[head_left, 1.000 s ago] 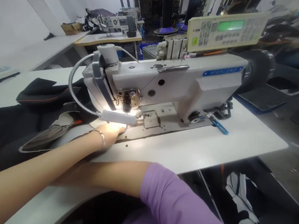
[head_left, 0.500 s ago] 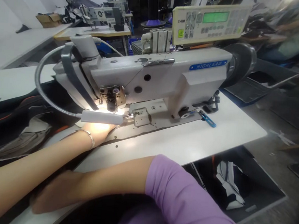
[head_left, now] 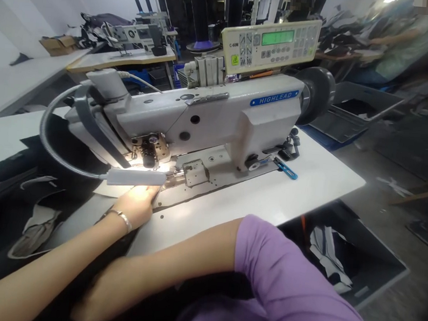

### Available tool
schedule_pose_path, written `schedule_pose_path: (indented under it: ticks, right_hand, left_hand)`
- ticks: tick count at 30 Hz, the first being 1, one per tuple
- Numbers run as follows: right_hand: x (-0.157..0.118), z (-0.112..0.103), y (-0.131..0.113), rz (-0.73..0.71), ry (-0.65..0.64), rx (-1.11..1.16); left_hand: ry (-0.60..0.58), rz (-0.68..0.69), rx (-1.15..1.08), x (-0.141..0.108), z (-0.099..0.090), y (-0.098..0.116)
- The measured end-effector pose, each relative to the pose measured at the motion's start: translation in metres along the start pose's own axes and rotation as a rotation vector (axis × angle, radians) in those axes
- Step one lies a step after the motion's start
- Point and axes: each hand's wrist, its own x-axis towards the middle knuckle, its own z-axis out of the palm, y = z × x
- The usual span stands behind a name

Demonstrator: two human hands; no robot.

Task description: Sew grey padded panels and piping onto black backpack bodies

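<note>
Black cloth (head_left: 12, 166) lies left of the machine (head_left: 217, 114); the left hand (head_left: 137, 208) is beside the lamp (head_left: 135, 177), the right hand (head_left: 96, 296) nearer, finger poses unclear.

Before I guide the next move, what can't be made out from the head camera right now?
- Left hand's fingertips: head view, partly hidden by the lamp bar and glare.
- Needle tip: head view, lost behind the lamp bar and glare.
- Right hand's fingers: head view, motion blur; whether they grip anything can't be told.
- Dark fabric's full extent: head view, cut off by the left edge.
- Display text: head view, too small.
</note>
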Motion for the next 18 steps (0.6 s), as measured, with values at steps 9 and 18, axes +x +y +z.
schedule_pose_path:
  ticks: [9, 18]
  right_hand:
    - [-0.043, -0.001, -0.031, 0.131, 0.144, 0.103]
    - [-0.037, -0.007, -0.049, 0.184, 0.267, 0.092]
  left_hand:
    - [0.022, -0.086, -0.006, 0.001, -0.002, 0.011]
    - [0.045, 0.007, 0.129, 0.005, 0.002, 0.012]
